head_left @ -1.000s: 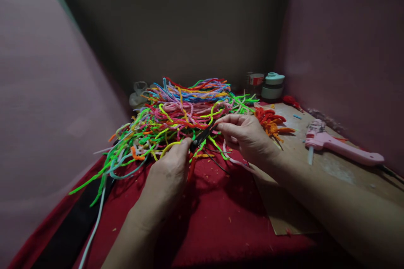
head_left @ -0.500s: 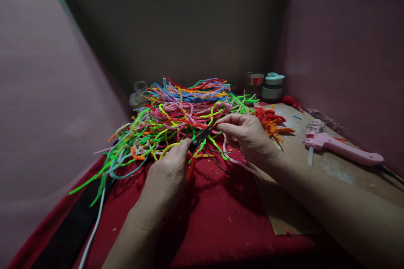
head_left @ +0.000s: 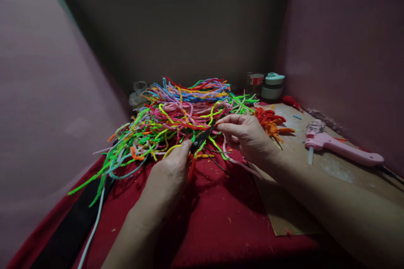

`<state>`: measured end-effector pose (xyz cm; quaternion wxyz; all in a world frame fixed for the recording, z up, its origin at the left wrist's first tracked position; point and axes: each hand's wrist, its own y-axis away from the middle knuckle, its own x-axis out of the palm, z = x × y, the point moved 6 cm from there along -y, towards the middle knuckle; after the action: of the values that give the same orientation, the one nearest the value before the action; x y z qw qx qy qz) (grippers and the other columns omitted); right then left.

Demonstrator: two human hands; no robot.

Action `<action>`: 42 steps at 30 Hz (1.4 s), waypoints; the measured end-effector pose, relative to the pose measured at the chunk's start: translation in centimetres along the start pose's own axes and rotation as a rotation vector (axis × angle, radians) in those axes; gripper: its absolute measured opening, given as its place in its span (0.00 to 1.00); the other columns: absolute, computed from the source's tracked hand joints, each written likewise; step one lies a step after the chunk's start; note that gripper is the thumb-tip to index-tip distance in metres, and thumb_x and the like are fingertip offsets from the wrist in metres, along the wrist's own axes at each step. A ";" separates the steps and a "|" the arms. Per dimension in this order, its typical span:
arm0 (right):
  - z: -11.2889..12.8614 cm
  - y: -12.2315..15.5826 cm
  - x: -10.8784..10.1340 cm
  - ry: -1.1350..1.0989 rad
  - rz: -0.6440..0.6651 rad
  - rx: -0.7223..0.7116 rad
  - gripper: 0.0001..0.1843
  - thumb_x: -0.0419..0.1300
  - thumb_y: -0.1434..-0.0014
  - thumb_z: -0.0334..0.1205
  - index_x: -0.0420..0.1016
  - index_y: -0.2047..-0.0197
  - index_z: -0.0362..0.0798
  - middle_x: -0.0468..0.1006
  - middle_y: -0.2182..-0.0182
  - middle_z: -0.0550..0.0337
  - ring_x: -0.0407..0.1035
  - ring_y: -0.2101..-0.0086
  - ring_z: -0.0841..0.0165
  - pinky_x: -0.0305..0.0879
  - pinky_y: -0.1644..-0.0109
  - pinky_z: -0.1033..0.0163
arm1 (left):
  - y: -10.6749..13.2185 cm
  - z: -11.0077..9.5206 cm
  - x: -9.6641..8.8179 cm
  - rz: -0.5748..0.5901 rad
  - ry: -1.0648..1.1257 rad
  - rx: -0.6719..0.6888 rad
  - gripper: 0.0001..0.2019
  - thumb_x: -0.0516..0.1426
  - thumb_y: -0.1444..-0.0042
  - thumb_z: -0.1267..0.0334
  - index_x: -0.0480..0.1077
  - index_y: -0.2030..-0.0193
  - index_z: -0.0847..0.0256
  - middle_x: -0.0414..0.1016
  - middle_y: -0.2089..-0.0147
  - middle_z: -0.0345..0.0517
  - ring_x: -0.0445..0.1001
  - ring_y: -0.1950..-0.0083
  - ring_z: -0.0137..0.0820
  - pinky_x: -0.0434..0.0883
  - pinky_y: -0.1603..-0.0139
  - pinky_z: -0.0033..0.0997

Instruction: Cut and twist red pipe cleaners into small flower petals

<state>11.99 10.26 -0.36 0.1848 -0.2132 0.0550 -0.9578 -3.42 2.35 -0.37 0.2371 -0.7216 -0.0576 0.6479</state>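
Note:
My left hand (head_left: 172, 166) is closed around a pair of scissors (head_left: 202, 138) with dark blades that point up and to the right. A red-orange piece shows below that hand; I cannot tell whether it is the handle. At the blade tips, the thumb and fingers of my right hand (head_left: 241, 130) are pinched together. What they hold is too small and dark to make out. Right behind both hands lies a big heap of multicoloured pipe cleaners (head_left: 189, 109), some of its strands trailing toward the wrists.
A brown board (head_left: 318, 168) on the right carries a pink glue gun (head_left: 344, 147) and a bunch of red and orange pipe cleaner pieces (head_left: 271, 122). Behind stand a jar (head_left: 255, 80) and a mint-lidded cup (head_left: 273, 86). A white cord (head_left: 94, 231) crosses the red cloth (head_left: 214, 222).
The scissor blades have turned a little and look broader. My left hand has shifted very slightly; my right hand stays nearly in place at the tips.

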 end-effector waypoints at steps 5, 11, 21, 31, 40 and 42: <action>-0.3 -0.1 0.0 -0.024 0.029 0.020 0.05 0.64 0.56 0.34 0.72 0.74 0.43 0.59 0.88 0.71 0.46 0.86 0.81 0.40 0.83 0.69 | 0.1 0.3 0.3 -0.019 -0.004 0.000 0.19 0.47 0.43 0.72 0.60 0.45 0.59 0.74 0.57 0.47 0.75 0.63 0.30 0.69 0.63 0.27; -0.2 0.0 0.1 -0.039 0.034 0.029 0.05 0.64 0.56 0.34 0.71 0.75 0.43 0.58 0.88 0.71 0.46 0.86 0.81 0.40 0.82 0.70 | 0.0 0.0 -0.2 -0.053 -0.058 0.008 0.16 0.47 0.42 0.72 0.63 0.47 0.60 0.76 0.61 0.46 0.75 0.67 0.29 0.67 0.67 0.24; 0.2 0.3 0.4 -0.079 0.003 0.034 0.05 0.63 0.56 0.33 0.69 0.75 0.44 0.57 0.87 0.72 0.44 0.85 0.81 0.37 0.82 0.70 | -0.1 -0.7 -0.8 -0.099 -0.081 0.036 0.14 0.48 0.41 0.67 0.64 0.49 0.61 0.76 0.64 0.45 0.73 0.73 0.28 0.64 0.74 0.23; 1.4 0.7 1.0 -0.151 0.034 -0.066 0.05 0.61 0.53 0.33 0.67 0.74 0.44 0.56 0.87 0.73 0.44 0.86 0.81 0.36 0.84 0.70 | 0.0 -0.6 -1.4 -0.253 0.026 0.087 0.17 0.51 0.45 0.70 0.64 0.49 0.59 0.77 0.61 0.43 0.75 0.66 0.28 0.68 0.66 0.22; 2.7 0.9 1.3 -0.071 -0.008 -0.175 0.03 0.61 0.53 0.32 0.70 0.75 0.44 0.61 0.84 0.70 0.49 0.84 0.81 0.42 0.82 0.70 | -0.2 -0.1 -1.4 -0.197 0.281 0.009 0.17 0.52 0.48 0.70 0.65 0.50 0.60 0.72 0.70 0.38 0.68 0.73 0.23 0.64 0.70 0.18; 3.0 1.0 1.4 -0.050 -0.007 -0.207 0.02 0.60 0.53 0.32 0.70 0.75 0.44 0.64 0.82 0.69 0.52 0.82 0.80 0.45 0.80 0.70 | -0.2 0.1 -1.1 -0.132 0.366 -0.035 0.16 0.52 0.49 0.70 0.66 0.52 0.60 0.68 0.74 0.34 0.64 0.76 0.22 0.62 0.71 0.18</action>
<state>12.43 8.76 2.68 0.1595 -0.2550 0.1484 -0.9421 -3.64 2.13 0.68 0.2729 -0.8261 -0.0719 0.4878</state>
